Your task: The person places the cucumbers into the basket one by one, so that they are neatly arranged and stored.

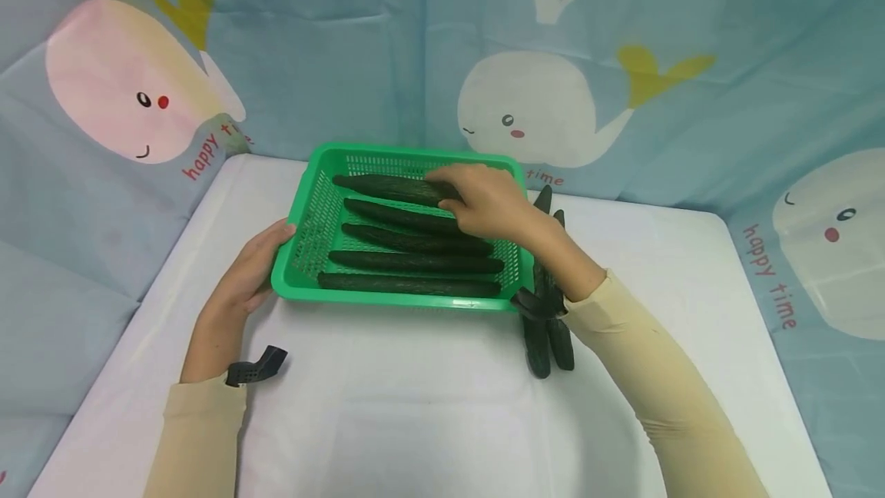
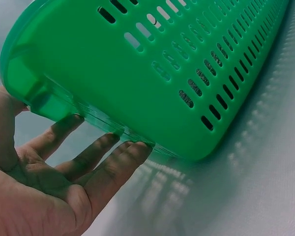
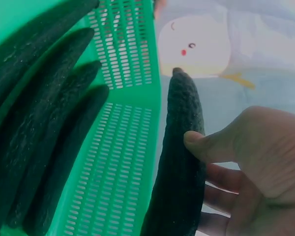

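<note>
My right hand [image 1: 487, 202] grips a dark green cucumber [image 1: 387, 187] by its right part, thumb on one side and fingers on the other. This cucumber [image 3: 179, 147] is along the far side of a green plastic basket [image 1: 415, 300]; whether it touches the bottom I cannot tell. Several other cucumbers [image 1: 415, 261] lie side by side in the basket, roughly parallel. At the basket's left end my left hand [image 1: 259, 267] holds the rim, its fingertips [image 2: 137, 147] against the outer wall [image 2: 113, 88] and its thumb by the rim.
More cucumbers [image 1: 538, 348] lie on the white tabletop [image 1: 415, 406] just right of the basket, partly hidden under the right wrist. A blue curtain [image 1: 332, 44] with whale prints hangs behind and beside the table. Each wrist wears a black strap mount [image 1: 256, 367].
</note>
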Tool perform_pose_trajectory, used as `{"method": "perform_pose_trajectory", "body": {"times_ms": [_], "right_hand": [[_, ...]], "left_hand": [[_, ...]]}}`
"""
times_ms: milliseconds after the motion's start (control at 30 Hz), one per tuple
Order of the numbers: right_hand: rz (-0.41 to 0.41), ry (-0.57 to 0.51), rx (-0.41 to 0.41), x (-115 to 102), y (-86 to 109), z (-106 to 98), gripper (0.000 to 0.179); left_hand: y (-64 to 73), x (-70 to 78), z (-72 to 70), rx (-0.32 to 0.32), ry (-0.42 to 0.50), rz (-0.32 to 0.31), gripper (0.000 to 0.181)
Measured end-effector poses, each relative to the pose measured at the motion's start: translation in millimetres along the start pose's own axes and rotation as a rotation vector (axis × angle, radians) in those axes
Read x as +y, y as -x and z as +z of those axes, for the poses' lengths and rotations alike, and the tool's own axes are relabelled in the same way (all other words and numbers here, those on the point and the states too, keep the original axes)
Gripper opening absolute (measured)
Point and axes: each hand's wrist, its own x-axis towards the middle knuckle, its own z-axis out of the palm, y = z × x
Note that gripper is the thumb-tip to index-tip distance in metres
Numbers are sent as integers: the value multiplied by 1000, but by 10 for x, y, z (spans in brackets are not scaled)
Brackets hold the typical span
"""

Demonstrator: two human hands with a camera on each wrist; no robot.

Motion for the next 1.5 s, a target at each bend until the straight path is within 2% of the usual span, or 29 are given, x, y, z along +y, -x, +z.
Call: {"method": "perform_pose_trajectory", "body": {"times_ms": [133,267,367,633,833,1167,1500], "right_hand": [[30,-23,-6,20,-134,58,41],[64,5,85,78,-218,123,40],[85,19,133,120,-195,138,41],[111,-30,93,242,37,120,45],[134,-51,68,320,208,129,47],[181,-125,143,470,507,110,45],[251,-141,153,543,703,153,54]], "left_hand": [[18,-11,6,-10,25,5,77],[26,-10,26,-24,20,10,77],[21,1,33,-27,17,2,78],[19,28,53,-9,-28,-3,77],[25,7,46,2,-29,-8,79],[25,-11,25,-6,2,-11,78],[33,14,28,-3,-7,-28,79]]}}
